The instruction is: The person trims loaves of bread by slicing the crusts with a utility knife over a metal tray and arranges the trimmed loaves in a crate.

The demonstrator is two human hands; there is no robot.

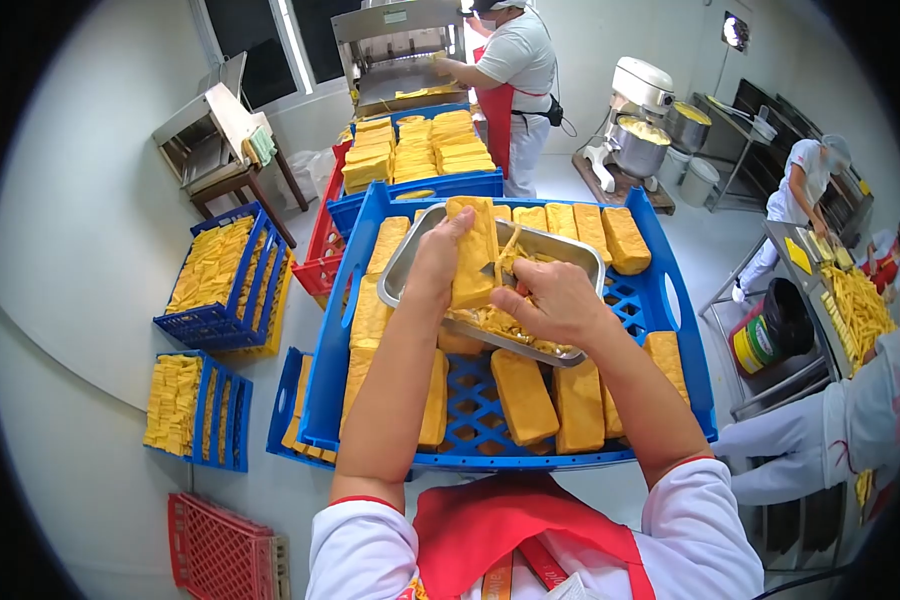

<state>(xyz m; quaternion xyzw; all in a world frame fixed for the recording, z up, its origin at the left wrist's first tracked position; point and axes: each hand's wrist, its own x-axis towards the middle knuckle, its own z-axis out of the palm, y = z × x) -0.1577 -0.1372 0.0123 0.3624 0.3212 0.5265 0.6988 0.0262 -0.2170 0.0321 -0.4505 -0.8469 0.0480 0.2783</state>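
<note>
My left hand (436,256) is wrapped round a yellow block like a bread loaf (475,245), held upright over a steel pan (394,272). Closed at the loaf's right side, my right hand (555,300) grips a small knife (487,268); only a bit of dark blade shows, against the loaf, and the fist hides its handle. A thin peeled strip (510,245) stands beside the loaf. Yellow trimmings (500,322) lie in the pan. Beneath it, a blue crate (682,310) holds several more loaves (525,397) along its sides and front.
Behind stands another blue crate (415,188) with stacked yellow slices. Filled crates (220,318) stand at the left, above red crates (225,545). A co-worker (518,80) works at a machine (400,55). At right are mixers (640,140), a black-lined bin (773,330) and people at a table (820,300).
</note>
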